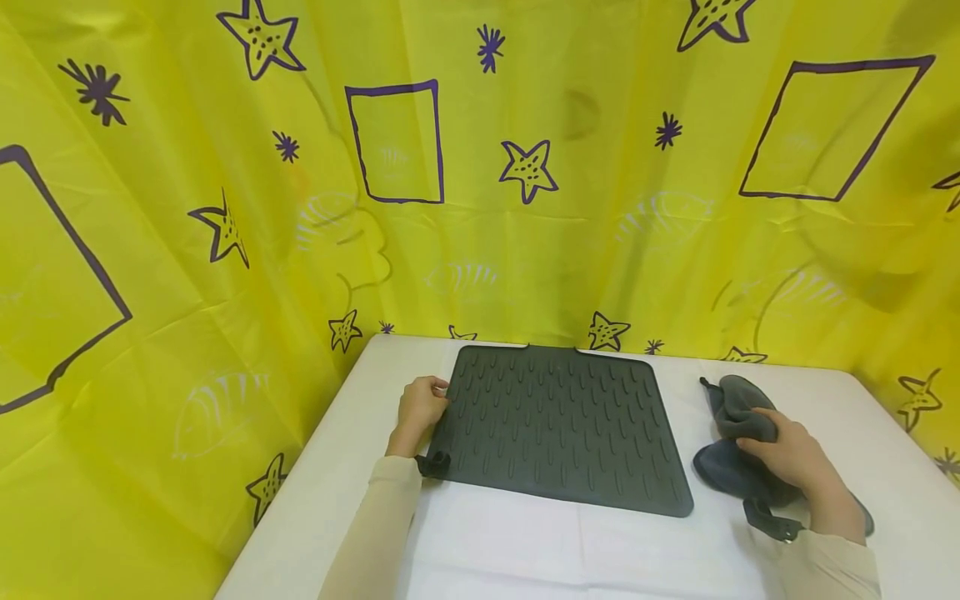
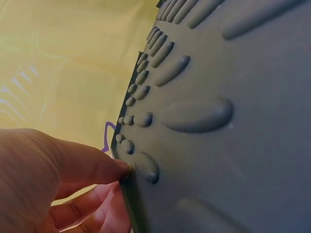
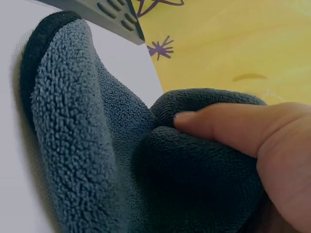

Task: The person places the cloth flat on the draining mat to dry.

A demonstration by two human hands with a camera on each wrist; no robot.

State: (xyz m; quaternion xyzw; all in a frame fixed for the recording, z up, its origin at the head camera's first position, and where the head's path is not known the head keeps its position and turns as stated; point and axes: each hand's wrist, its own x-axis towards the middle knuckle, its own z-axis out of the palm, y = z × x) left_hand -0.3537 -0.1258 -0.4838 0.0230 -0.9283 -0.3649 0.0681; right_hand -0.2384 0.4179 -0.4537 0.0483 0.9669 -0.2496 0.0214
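Note:
A dark grey drying mat [image 1: 558, 425] with rows of raised oval ridges lies on the white table. My left hand [image 1: 422, 408] pinches its left edge. In the left wrist view the thumb [image 2: 104, 165] sits on the rim, and the other fingers go partly out of sight behind the edge. To the right of the mat, my right hand [image 1: 795, 450] grips a bunched, dark grey-blue microfibre cloth [image 1: 738, 408]. Up close, the thick fluffy cloth [image 3: 73, 126] is folded under the thumb, and a dark border runs along it. The fingers beneath are mostly hidden.
The white table [image 1: 517, 546] ends at the back against a yellow curtain [image 1: 480, 250] printed with stars and shells. That curtain also runs along the left side. Each wrist wears a black strap [image 1: 771, 521].

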